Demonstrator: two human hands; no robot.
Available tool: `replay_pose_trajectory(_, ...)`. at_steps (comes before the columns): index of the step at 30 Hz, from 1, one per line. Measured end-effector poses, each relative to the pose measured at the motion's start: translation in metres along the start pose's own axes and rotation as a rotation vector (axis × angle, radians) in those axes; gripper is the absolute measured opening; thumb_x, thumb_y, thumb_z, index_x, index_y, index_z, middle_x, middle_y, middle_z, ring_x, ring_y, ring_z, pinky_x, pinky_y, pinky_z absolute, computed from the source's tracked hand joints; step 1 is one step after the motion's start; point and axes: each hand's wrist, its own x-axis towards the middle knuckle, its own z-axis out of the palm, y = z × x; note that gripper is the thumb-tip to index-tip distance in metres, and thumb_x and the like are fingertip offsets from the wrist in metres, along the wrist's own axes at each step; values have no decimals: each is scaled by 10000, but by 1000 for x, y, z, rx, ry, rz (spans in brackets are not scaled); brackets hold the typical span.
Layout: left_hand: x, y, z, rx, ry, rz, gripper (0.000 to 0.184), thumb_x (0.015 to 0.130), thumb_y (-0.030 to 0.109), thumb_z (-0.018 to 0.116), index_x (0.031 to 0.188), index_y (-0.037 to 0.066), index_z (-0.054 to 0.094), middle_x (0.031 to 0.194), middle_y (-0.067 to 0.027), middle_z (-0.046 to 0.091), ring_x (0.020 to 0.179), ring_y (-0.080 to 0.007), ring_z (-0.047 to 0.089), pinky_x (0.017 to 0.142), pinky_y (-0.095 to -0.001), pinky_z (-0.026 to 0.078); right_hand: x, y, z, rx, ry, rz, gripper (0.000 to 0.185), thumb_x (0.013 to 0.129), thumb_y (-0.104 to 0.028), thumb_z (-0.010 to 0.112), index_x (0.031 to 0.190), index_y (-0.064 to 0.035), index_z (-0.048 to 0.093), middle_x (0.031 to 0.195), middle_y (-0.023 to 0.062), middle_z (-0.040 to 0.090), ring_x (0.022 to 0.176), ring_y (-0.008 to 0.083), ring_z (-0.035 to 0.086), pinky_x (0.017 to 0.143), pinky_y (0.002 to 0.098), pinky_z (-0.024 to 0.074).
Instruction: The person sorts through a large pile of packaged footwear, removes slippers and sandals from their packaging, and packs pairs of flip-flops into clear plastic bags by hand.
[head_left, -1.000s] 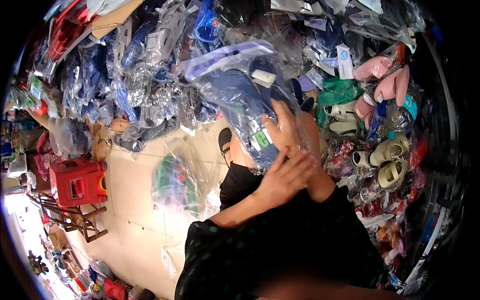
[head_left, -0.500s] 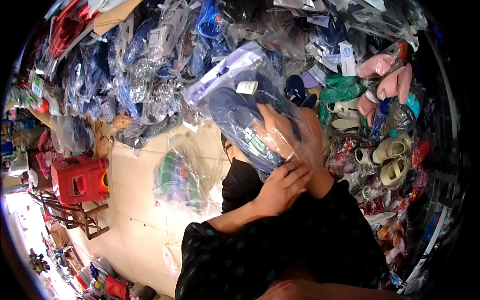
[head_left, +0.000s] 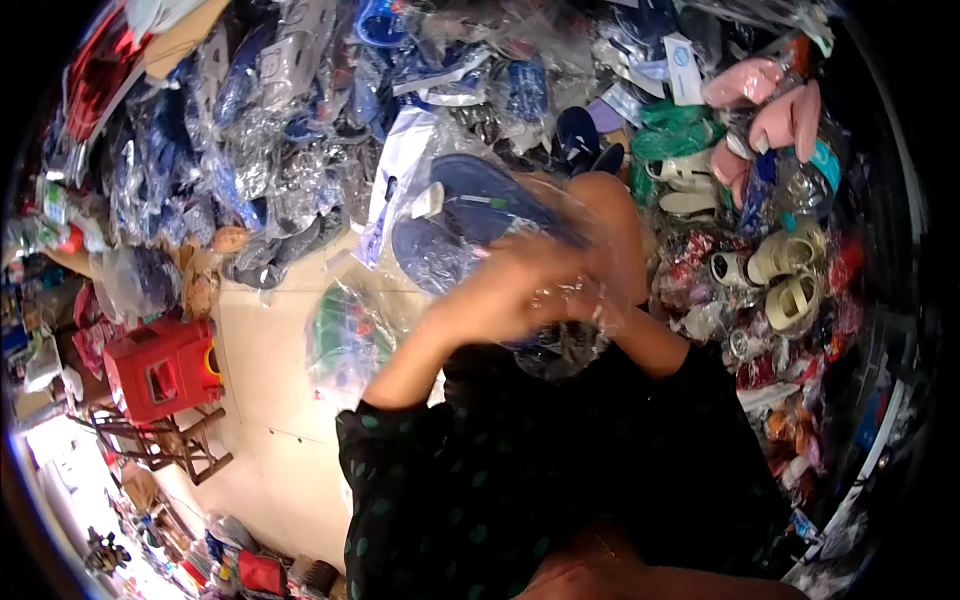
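Note:
A pair of navy slippers (head_left: 485, 205) lies in a clear plastic bag with a white-lilac header (head_left: 400, 165), tilted in front of me. A small white tag (head_left: 428, 201) shows on the slippers. My left hand (head_left: 515, 285) is closed over the bag's lower end, blurred by motion, its fingers curled. My right hand (head_left: 580, 298) is closed on the bunched plastic at the same end, partly hidden by the left hand and the film. Crumpled clear plastic (head_left: 575, 345) hangs below both hands. My bent knee (head_left: 610, 215) is just behind the bag.
Bagged footwear (head_left: 190, 150) is heaped along the far side. Pink slippers (head_left: 785, 125) and cream clogs (head_left: 790, 300) lie at the right. A red stool (head_left: 165, 370) stands at left near a wooden rack (head_left: 180, 445). A clear bag with green contents (head_left: 345, 330) sits on the tiled floor.
The bag has turned, its header swinging left and down. My left hand has moved up and left over the slippers' lower end, and my right hand has drawn down toward it.

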Motion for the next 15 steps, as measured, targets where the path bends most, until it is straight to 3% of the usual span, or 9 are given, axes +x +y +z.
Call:
replay_pose_trajectory(2,27,-20,-15,377,241,53,507,721,224,668,1183,80,514,1214,-139,479,1142,-309,431,944,-417,317,-31,8,9,-253,55,-187,507,825,-356,518,1283,-155,431,1166,115,467,1117,279,396,968,406,309)
replay_pose_trajectory(5,61,-57,-9,599,112,-10,521,733,296,661,1193,99,514,1257,-136,448,1171,-304,407,945,-433,323,-66,-5,9,-282,-44,-123,467,816,-308,550,1257,-183,464,1269,104,414,1211,281,330,1008,438,256)
replay_pose_trajectory(6,68,-70,-2,596,104,1,521,733,296,661,1193,99,514,1257,-136,448,1171,-304,407,945,-433,323,-77,-6,12,-302,-91,-86,453,812,-290,562,1244,-187,475,1309,99,388,1233,280,315,1016,443,246)
replay_pose_trajectory(8,79,-95,14,391,-220,-28,480,696,395,660,1104,150,598,1156,-137,500,1137,-308,433,967,-493,247,-97,-2,21,-256,11,-81,448,801,-248,574,1236,-190,483,1364,90,338,1262,277,291,1021,446,245)
replay_pose_trajectory(9,84,-104,20,398,-267,-15,400,710,344,659,1073,184,610,1150,-99,505,1147,-290,425,939,-515,252,-103,-4,22,-265,17,-34,476,786,-218,584,1248,-190,472,1358,96,343,1257,286,300,1015,451,253)
replay_pose_trajectory(13,88,-95,17,490,-221,114,262,764,278,619,993,151,612,1050,-102,549,1048,-291,498,844,-479,350,-109,-8,21,-245,63,10,579,729,-171,631,1272,-188,431,1336,117,355,1245,314,316,1007,475,259)
replay_pose_trajectory(15,89,-81,7,256,-58,-107,184,812,203,581,963,101,605,923,-126,590,868,-328,562,758,-397,444,-110,-3,29,-244,116,-13,602,714,-178,647,1272,-183,420,1327,122,357,1250,324,308,1010,485,249)
